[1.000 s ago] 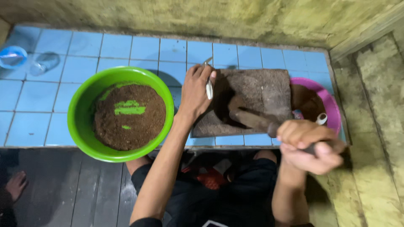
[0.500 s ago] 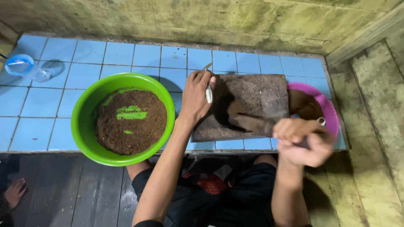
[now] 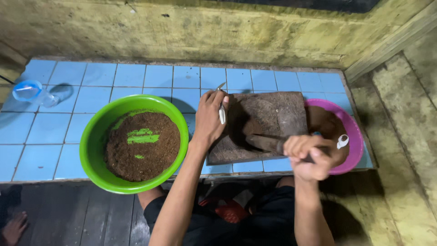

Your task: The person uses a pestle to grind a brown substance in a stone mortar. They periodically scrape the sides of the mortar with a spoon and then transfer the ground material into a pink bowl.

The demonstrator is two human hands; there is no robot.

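Observation:
A dark flat grinding stone [image 3: 273, 111] lies on the blue tiled ledge [image 3: 150, 75]. My left hand [image 3: 210, 120] rests on the stone's left edge and holds a small metal spoon [image 3: 221, 111] against it. My right hand [image 3: 310, 157] is closed around the near end of a dark stone roller [image 3: 263, 142] that lies across the slab's front part. A green bowl [image 3: 91, 150] of brown ground material streaked with green stands to the left of the stone. At the stone's right end sits a pink bowl [image 3: 356, 136] with brown paste and a small white scoop [image 3: 342, 141].
A clear plastic bottle [image 3: 32, 91] lies at the ledge's far left. A rough yellow wall [image 3: 218, 32] runs behind the ledge and a concrete side [image 3: 400, 136] on the right. Dark floorboards [image 3: 77, 218] lie below, with another person's foot [image 3: 12, 228] at the bottom left.
My right hand has slid left along the slab with the roller, closer to my left hand. The left hand stays on the stone's edge.

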